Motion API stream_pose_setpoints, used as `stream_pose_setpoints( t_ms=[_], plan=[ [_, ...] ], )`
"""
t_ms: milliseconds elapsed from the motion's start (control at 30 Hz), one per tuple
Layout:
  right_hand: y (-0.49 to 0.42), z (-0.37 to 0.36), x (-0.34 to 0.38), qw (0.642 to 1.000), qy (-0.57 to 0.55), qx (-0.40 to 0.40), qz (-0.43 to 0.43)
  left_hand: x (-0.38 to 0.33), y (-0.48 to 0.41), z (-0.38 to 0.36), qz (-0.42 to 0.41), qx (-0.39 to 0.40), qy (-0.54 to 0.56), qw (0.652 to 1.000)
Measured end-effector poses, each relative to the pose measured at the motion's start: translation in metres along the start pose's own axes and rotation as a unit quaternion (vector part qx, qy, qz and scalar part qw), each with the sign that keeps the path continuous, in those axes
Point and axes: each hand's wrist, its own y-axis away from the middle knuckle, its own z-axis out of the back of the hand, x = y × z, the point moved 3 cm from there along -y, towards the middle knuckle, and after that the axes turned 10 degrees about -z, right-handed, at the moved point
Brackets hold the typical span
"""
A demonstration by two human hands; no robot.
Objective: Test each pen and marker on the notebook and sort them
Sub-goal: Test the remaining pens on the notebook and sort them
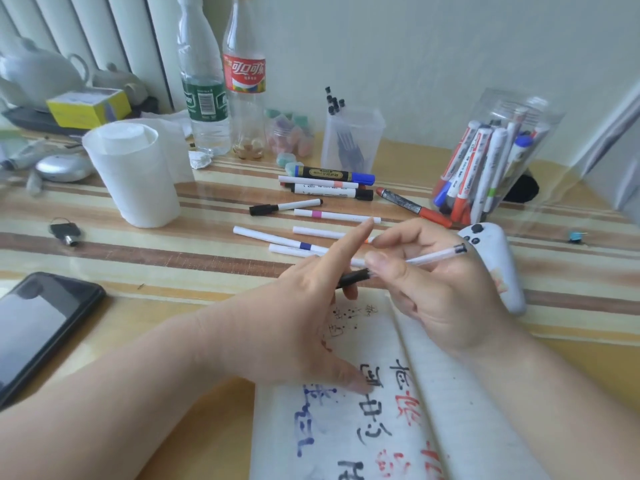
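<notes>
Two bottles point(205, 98) stood behind; two clear tubs point(351, 140), both stocked; roughly ten loose markers point(325, 194) lay on the surface point(207, 258); one phone point(38, 327), one notebook point(346, 427), one paper roll point(135, 174), one pen point(429, 256) held.

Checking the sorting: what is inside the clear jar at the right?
The clear jar holds white-bodied markers with red, blue and green ends. They overlap, so the rear ones and their count cannot be seen.

Home desk, domestic room.
Striped table point(173, 271) against a white radiator point(104, 29) and plain wall point(415, 46). On it: teapot point(38, 71), water bottle point(204, 98), cola bottle point(244, 74), tissue roll point(135, 174), phone point(38, 327), keys point(65, 233), a clear jar point(502, 109) of markers point(491, 157): household odds and ends mixed with stationery.
</notes>
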Motion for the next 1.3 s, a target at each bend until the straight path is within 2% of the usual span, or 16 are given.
stream_pose_setpoints(
  t_ms=[133,333,400,500,633,767,933,1000,1067,1133,1200,1300],
  plan=[
    [-0.002,0.012,0.002,0.999,-0.034,-0.042,0.004,0.010,0.003,0.010,0.025,-0.002,-0.006,1.000],
    [-0.005,0.018,0.048,0.994,0.007,-0.111,-0.023,0.012,0.007,0.016,-0.008,-0.027,-0.034,0.999],
    [-0.012,0.025,0.073,0.984,0.079,-0.161,0.010,0.015,0.005,0.017,-0.011,-0.057,-0.033,0.998],
    [-0.041,0.029,0.108,0.944,0.201,-0.243,0.092,0.015,0.004,0.017,-0.006,-0.066,-0.030,0.997],
    [-0.112,0.027,0.128,0.914,0.275,-0.275,0.113,0.015,0.008,0.018,0.015,-0.036,-0.034,0.999],
    [-0.171,0.032,0.125,0.897,0.333,-0.281,0.081,0.014,0.007,0.020,0.022,-0.017,-0.045,0.999],
    [-0.192,0.031,0.107,0.886,0.368,-0.282,0.028,0.011,0.006,0.021,0.029,-0.017,-0.072,0.997],
    [-0.183,0.023,0.096,0.891,0.369,-0.262,0.036,0.011,0.007,0.024,0.047,-0.015,-0.095,0.994],
    [-0.162,0.014,0.081,0.892,0.399,-0.210,0.039,0.013,0.008,0.027,0.068,-0.011,-0.119,0.990],
    [-0.133,0.009,0.061,0.869,0.469,-0.152,0.037,0.013,0.009,0.029,0.079,-0.004,-0.144,0.986],
    [-0.108,0.014,0.041,0.835,0.536,-0.126,0.009,0.014,0.010,0.029,0.080,0.005,-0.161,0.984],
    [-0.078,0.027,0.019,0.778,0.617,-0.074,-0.095,0.014,0.010,0.028,0.071,0.014,-0.173,0.982]
  ],
)
